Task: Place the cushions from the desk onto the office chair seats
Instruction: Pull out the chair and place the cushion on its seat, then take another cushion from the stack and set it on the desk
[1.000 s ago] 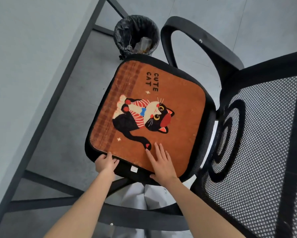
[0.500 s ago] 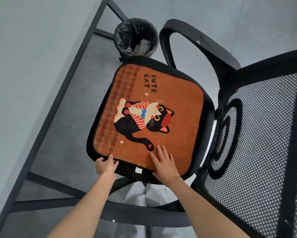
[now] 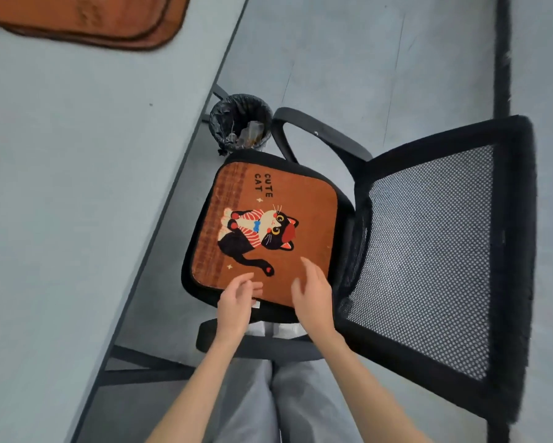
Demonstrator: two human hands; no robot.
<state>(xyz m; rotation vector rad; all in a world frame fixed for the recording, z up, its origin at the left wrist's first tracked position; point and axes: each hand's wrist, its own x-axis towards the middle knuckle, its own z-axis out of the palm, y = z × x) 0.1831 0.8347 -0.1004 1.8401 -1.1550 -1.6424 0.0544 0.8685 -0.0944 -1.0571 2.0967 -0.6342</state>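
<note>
Cat cushion [image 3: 288,219]: orange, "CUTE CAT" print w/ black cat; lies flat on the office chair seat [image 3: 201,292], covering nearly all of it. Black seat edge shows along the near and left sides.
Your left hand [image 3: 237,302]: over the cushion's near edge, toward its near-left corner. Fingers loosely spread, nothing in them. Can't tell if the fingertips touch the fabric; a bit blurred.
Your right hand [image 3: 313,292]: over the cushion's near-right corner, fingers relaxed and pointing toward the backrest side, holding nothing. Contact w/ cushion unclear too.
Chair: black mesh backrest [image 3: 428,257] at right of the seat; far armrest [image 3: 320,135] arcs past the cushion's far edge, near armrest [image 3: 259,348] sits below your hands.
Remaining cushions [image 3: 86,20]: orange stack on the desk [image 3: 77,187], at its far edge by the top-left of view; partly cut off, count unclear, at least two layers.
Waste bin [image 3: 240,126]: black-lined, on the floor between desk edge and chair, just beyond the seat's far corner.
You: grey trousers [image 3: 268,404] visible at bottom, right behind the near armrest.
</note>
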